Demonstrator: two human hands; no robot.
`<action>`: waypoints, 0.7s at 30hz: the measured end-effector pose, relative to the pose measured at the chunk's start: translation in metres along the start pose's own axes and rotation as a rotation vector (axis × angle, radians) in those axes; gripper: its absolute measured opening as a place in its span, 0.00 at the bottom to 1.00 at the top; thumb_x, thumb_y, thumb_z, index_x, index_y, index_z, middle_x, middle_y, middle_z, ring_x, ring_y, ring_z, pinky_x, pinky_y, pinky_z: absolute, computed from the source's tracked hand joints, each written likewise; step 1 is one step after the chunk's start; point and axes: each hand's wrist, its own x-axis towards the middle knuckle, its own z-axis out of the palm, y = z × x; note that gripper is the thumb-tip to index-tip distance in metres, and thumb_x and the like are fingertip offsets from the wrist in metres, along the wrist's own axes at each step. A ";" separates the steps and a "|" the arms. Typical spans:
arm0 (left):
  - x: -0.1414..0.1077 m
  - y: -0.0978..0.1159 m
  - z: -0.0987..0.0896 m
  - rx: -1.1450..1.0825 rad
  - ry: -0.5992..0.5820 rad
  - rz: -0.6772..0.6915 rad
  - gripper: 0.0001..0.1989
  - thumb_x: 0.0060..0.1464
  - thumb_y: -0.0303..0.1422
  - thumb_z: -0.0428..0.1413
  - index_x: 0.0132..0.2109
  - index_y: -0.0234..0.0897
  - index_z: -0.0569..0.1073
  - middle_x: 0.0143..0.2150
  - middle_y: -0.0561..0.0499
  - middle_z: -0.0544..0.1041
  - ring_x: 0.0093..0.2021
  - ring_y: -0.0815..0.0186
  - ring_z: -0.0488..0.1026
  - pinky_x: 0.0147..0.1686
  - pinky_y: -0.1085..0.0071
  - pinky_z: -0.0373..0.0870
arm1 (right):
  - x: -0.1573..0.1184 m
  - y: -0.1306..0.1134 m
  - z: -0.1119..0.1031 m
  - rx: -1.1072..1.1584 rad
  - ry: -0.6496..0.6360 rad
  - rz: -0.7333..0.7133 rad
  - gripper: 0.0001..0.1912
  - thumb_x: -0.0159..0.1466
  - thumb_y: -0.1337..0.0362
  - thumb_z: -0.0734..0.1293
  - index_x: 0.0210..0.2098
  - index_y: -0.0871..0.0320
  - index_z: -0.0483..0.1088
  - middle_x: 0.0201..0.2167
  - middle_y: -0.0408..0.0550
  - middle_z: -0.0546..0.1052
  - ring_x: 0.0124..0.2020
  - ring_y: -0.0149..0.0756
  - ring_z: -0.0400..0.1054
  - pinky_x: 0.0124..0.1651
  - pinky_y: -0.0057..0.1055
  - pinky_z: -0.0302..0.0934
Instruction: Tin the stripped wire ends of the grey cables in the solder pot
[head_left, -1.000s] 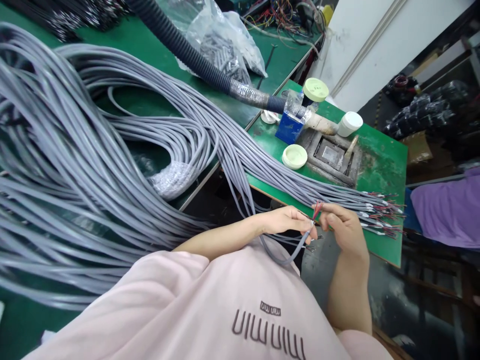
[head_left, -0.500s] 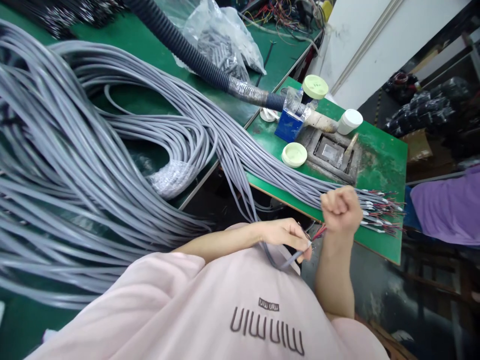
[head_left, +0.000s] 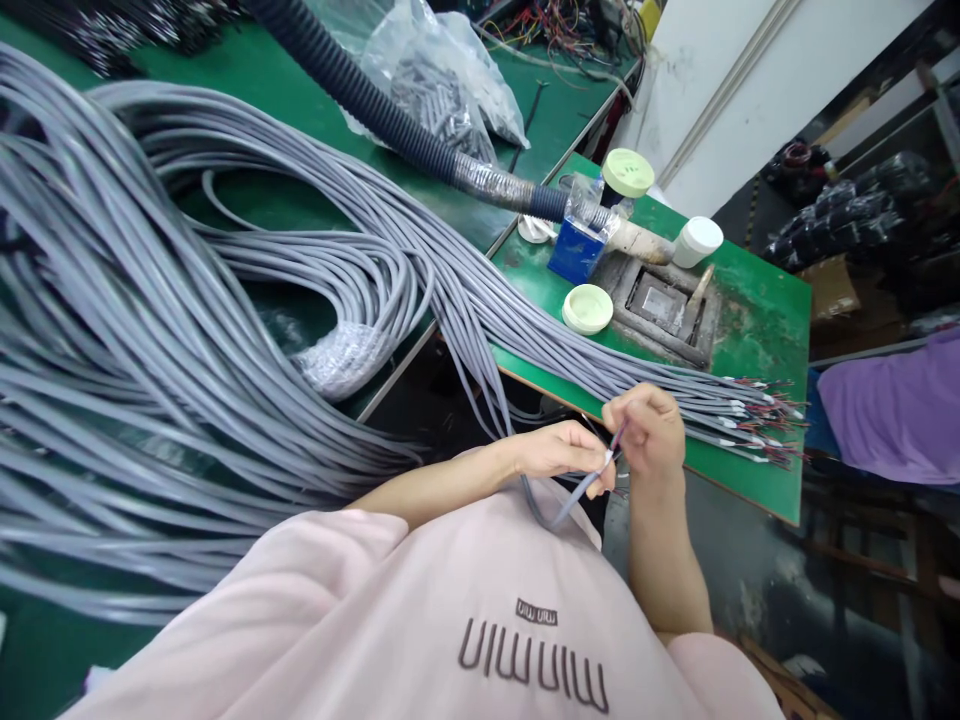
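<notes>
A grey cable point(head_left: 574, 500) loops up in front of the pink shirt, and my left hand point(head_left: 566, 450) pinches it just below its white-wrapped end. Thin red and dark wires come out of that end. The fingers of my right hand point(head_left: 649, 425) are closed on these wires, close to the left fingertips. Behind the hands, a long bundle of grey cables point(head_left: 525, 310) runs across the green table, its stripped ends point(head_left: 765, 410) showing white bands and red and black wires.
Coiled grey cables point(head_left: 135, 330) fill the left. A black hose point(head_left: 397, 120) leads to a blue box point(head_left: 576, 250) beside a soldering pot point(head_left: 661, 302). Nearby are a pale green lid point(head_left: 587, 309) and a white jar point(head_left: 697, 241). A person in purple point(head_left: 885, 410) is at the right.
My right hand has moved left, from a raised fist to close beside the left fingertips, with its fingers on the wires. My left hand and the cable end have shifted slightly up and left.
</notes>
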 end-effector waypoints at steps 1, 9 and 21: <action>-0.001 0.000 0.002 0.023 -0.006 -0.015 0.26 0.46 0.52 0.64 0.32 0.29 0.80 0.24 0.46 0.76 0.27 0.67 0.71 0.35 0.68 0.69 | 0.005 -0.003 -0.001 0.041 0.065 -0.051 0.12 0.56 0.56 0.74 0.23 0.55 0.73 0.09 0.31 0.50 0.13 0.22 0.42 0.19 0.24 0.44; 0.002 0.010 -0.012 0.064 0.435 0.132 0.23 0.41 0.48 0.68 0.33 0.29 0.79 0.26 0.48 0.78 0.27 0.70 0.73 0.33 0.74 0.68 | -0.014 -0.024 -0.011 -0.617 0.245 -0.199 0.08 0.60 0.61 0.71 0.26 0.56 0.75 0.14 0.37 0.66 0.17 0.26 0.56 0.22 0.26 0.52; 0.005 0.003 -0.011 0.041 0.511 0.202 0.21 0.42 0.46 0.68 0.31 0.30 0.79 0.25 0.49 0.78 0.26 0.73 0.70 0.30 0.75 0.63 | -0.026 -0.021 0.018 -1.027 0.234 -0.400 0.08 0.62 0.62 0.69 0.27 0.56 0.76 0.24 0.42 0.77 0.25 0.32 0.70 0.29 0.29 0.62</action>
